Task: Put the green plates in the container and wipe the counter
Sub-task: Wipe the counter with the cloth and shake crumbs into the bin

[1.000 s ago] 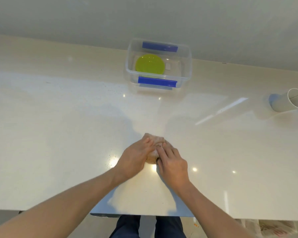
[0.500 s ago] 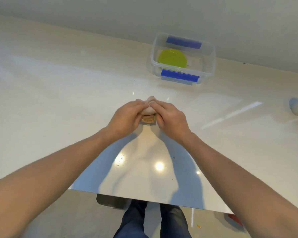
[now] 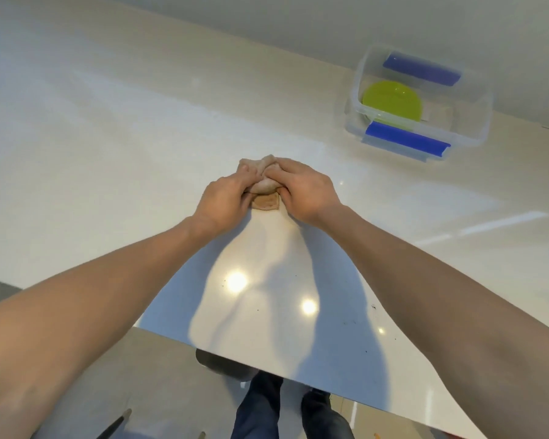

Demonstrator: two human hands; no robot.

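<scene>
A bunched beige cloth (image 3: 264, 185) lies on the pale glossy counter (image 3: 114, 144) in the middle of the view. My left hand (image 3: 224, 199) grips its left side and my right hand (image 3: 305, 191) presses on its right side, both arms stretched forward. At the far right, against the wall, stands a clear plastic container (image 3: 471, 99) with blue clips. A green plate (image 3: 392, 101) lies flat inside it, partly hidden by the near wall and clip.
The counter's near edge (image 3: 267, 365) runs diagonally below my arms, with small dark specks near it on the right. Below the edge are the floor and my legs. A grey wall rises behind the counter.
Both hands have pushed the cloth away from the near edge and leftward across the counter. The view has swung left, so the container now sits at the far right and the white cup is out of frame.
</scene>
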